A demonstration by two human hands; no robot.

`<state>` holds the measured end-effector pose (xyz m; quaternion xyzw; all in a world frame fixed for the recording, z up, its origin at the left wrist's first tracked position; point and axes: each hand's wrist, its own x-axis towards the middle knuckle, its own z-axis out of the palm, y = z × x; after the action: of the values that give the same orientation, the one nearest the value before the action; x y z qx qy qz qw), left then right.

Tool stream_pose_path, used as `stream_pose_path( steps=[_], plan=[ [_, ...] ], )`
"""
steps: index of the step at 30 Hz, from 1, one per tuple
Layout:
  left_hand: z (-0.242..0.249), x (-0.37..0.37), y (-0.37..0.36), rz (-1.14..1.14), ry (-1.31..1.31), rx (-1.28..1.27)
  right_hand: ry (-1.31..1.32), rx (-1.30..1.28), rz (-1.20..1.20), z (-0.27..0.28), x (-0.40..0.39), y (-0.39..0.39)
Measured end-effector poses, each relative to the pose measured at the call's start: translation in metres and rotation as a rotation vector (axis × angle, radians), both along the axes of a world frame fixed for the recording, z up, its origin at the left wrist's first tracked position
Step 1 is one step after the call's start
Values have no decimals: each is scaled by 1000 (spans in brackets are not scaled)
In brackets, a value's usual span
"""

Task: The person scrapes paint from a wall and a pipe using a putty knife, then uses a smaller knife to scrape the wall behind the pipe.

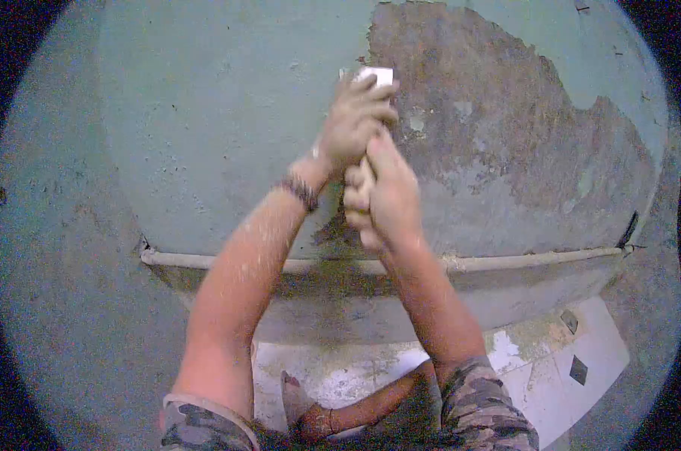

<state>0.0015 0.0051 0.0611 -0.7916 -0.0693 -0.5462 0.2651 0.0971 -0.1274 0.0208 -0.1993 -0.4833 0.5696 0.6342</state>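
Note:
A scraper (pixel 383 76) with a pale, bright blade lies against the painted wall, at the left edge of a bare brown patch. My right hand (pixel 388 197) is closed in a fist around its handle, which is mostly hidden by the fingers. Higher up, my left hand (pixel 358 124) lies over the blade end, its fingers bent across the tool and pressing it to the wall. The two hands touch, and both forearms reach up from below.
Green paint (pixel 228 113) covers much of the wall; a rough stripped patch (pixel 498 113) spreads to the right. Below runs a pale pipe (pixel 521 261) along the wall's foot. White tiles (pixel 551 383) with dark diamonds and pale debris lie lower down, near my bare foot and leg (pixel 370 406).

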Motion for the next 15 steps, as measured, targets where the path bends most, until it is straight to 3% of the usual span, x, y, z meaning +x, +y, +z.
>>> stream_pose_path(
  steps=[2, 4, 7, 10, 11, 13, 15],
  plan=[
    [15, -1, -1, -59, -2, 6, 3, 21, 14, 12, 0, 0],
    [13, -3, -3, 25, 41, 22, 32, 11, 60, 10, 1, -1],
    [-46, -2, -19, 177, 97, -65, 0, -6, 50, -39, 4, -9],
    [-64, -1, -26, 64, 39, -118, -23, -126, 36, -47, 6, -19],
    [-47, -1, -14, 65, 45, -114, -17, -121, 37, -35, 4, -13],
    [13, 0, 25, -24, 76, 240, 80, 65, 34, 3, 1, 10],
    [64, -8, 39, 123, 206, 453, 51, 127, 22, 45, 0, 13]
  ],
)
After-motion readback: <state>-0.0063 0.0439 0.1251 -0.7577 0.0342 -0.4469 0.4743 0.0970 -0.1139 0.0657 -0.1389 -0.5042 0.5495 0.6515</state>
